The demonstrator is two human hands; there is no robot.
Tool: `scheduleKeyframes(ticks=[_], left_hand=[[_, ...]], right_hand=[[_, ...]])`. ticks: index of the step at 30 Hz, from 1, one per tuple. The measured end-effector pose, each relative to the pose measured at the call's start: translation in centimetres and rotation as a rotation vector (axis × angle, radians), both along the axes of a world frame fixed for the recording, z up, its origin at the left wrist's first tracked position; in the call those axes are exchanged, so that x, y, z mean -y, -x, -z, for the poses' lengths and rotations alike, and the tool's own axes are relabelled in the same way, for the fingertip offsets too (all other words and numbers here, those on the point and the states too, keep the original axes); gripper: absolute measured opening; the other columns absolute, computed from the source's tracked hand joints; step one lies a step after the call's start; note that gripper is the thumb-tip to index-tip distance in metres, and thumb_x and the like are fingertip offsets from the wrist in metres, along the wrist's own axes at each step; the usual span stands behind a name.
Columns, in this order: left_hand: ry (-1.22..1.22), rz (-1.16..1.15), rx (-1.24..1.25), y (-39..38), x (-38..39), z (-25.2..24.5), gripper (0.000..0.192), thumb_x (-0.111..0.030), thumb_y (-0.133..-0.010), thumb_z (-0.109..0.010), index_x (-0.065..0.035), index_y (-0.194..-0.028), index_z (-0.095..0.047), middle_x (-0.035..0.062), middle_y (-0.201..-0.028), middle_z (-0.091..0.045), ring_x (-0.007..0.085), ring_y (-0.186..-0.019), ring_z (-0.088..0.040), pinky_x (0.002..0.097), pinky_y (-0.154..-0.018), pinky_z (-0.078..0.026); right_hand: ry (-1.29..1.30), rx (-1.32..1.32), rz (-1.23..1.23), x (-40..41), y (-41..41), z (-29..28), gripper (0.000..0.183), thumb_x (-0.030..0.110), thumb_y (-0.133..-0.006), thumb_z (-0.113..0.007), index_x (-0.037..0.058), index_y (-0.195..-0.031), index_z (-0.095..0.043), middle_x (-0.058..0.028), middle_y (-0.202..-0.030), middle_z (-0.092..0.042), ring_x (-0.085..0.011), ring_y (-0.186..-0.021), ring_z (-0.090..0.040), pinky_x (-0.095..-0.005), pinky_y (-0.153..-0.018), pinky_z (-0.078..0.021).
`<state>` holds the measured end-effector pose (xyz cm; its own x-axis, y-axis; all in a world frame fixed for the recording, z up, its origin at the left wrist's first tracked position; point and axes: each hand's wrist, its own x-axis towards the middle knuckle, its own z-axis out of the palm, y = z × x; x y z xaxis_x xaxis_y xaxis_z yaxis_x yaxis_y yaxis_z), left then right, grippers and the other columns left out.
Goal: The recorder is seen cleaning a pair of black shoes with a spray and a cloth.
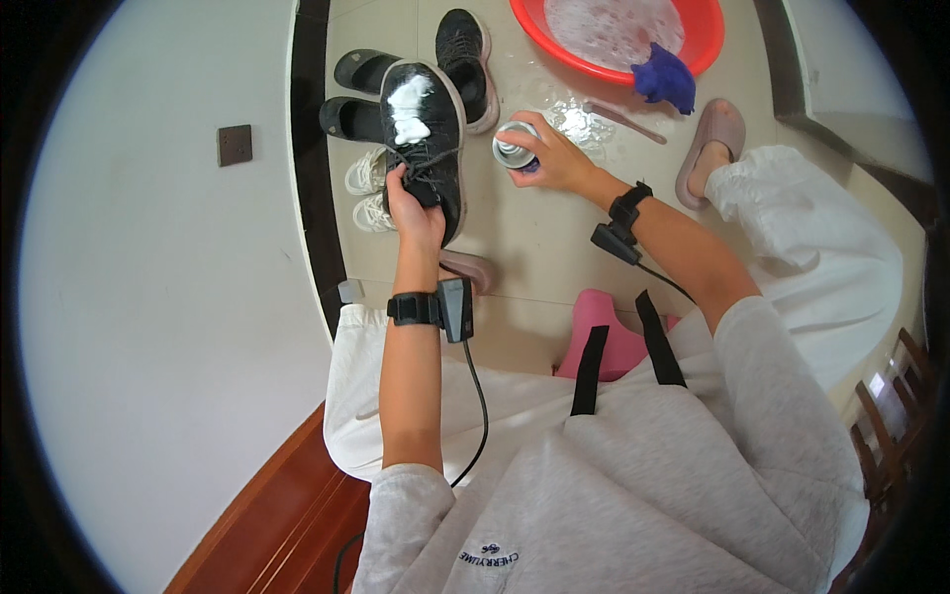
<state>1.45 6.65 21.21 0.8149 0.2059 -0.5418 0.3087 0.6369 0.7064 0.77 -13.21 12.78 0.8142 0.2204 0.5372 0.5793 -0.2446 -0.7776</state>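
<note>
My left hand (415, 211) grips a black lace-up sneaker (438, 104) at its heel opening, with the thumb by the laces. White foam (410, 111) lies in a streak over the sneaker's toe. To the right of the shoe, my right hand (553, 152) holds an aerosol can (513, 146), its top facing the camera and the index finger on the nozzle. Most of the can's body is hidden beneath its top and my fingers.
A red basin (710, 37) of sudsy water has a purple cloth (664, 78) over its rim. Nearby lie a brush-like tool (627, 122) and wet floor. Another black sneaker (462, 56), black slip-on shoes (355, 119) and small white shoes (365, 172) stand left, beside the wall. A pink stool (597, 334) is below.
</note>
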Motion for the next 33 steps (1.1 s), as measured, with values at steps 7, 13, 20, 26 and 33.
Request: scheduleKeyframes(ticks=[7,13,20,26,33], left_hand=[[0.197,-0.112,-0.070,-0.9,-0.4,1.0,0.041,-0.026,-0.078,-0.034,-0.0010,-0.105,-0.049,0.0138,-0.107,-0.052,0.0291,-0.099,-0.048,0.0418,-0.090,-0.034],[0.175,-0.118,-0.046,-1.3,0.0,1.9,0.044,-0.029,-0.079,-0.029,-0.0028,-0.110,-0.047,0.0122,-0.111,-0.049,0.0279,-0.104,-0.045,0.0436,-0.093,-0.031],[0.187,-0.093,-0.017,-1.5,-0.5,2.3,0.045,-0.032,-0.079,-0.029,-0.0049,-0.110,-0.047,0.0110,-0.114,-0.047,0.0277,-0.107,-0.042,0.0443,-0.094,-0.028],[0.208,-0.061,-0.047,-1.4,-0.4,0.7,0.037,-0.027,-0.077,-0.037,-0.0032,-0.100,-0.052,0.0097,-0.103,-0.054,0.0253,-0.096,-0.050,0.0402,-0.088,-0.035],[-0.879,0.336,-0.162,-0.5,-0.2,-1.0,0.031,-0.023,-0.074,-0.054,0.0064,-0.080,-0.057,0.0086,-0.073,-0.057,0.0136,-0.066,-0.053,0.0254,-0.060,-0.041]], right_hand=[[0.028,0.067,-0.078,-0.6,0.3,0.2,0.063,0.008,-0.053,-0.069,0.0194,-0.109,-0.043,-0.0142,-0.107,-0.040,-0.0318,-0.088,-0.049,-0.0336,-0.070,-0.0448],[0.051,0.109,-0.089,-1.6,-0.2,0.7,0.061,0.012,-0.055,-0.069,0.0211,-0.109,-0.043,-0.0139,-0.108,-0.041,-0.0311,-0.088,-0.049,-0.0334,-0.070,-0.0452],[0.000,0.055,0.013,-0.7,-1.4,1.0,0.057,0.012,-0.057,-0.067,0.0211,-0.108,-0.043,-0.0116,-0.107,-0.041,-0.0297,-0.087,-0.051,-0.0336,-0.070,-0.0456],[0.068,-0.052,-0.111,-0.2,-1.2,-0.5,0.060,0.011,-0.058,-0.066,0.0221,-0.112,-0.042,-0.0112,-0.110,-0.038,-0.0304,-0.086,-0.051,-0.0337,-0.071,-0.0454],[0.092,-0.174,-0.054,-0.3,-2.6,-8.9,0.060,0.010,-0.059,-0.064,0.0182,-0.113,-0.040,-0.0116,-0.104,-0.040,-0.0297,-0.089,-0.048,-0.0336,-0.076,-0.0424]])
